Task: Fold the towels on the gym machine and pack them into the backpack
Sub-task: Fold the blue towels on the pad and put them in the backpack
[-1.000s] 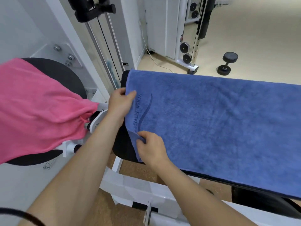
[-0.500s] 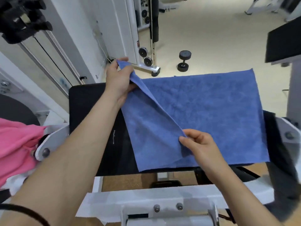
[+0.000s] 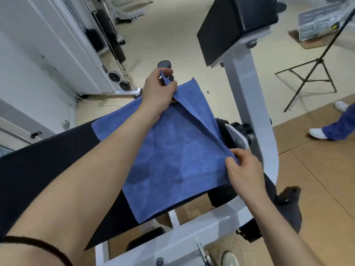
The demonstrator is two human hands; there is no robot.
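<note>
Blue towel (image 3: 172,150) lies doubled over on the black padded bench (image 3: 48,160) of the white gym machine (image 3: 249,116). Left hand (image 3: 158,89) pinches the far corner of the top layer, raised off the pad. Right hand (image 3: 244,167) pinches the near-right corner, at the bench's right edge. Top layer's edge runs taut between the two hands. Backpack not in view. Dumbbell (image 3: 164,66) on floor beyond left hand; tripod (image 3: 311,73) far right.
</note>
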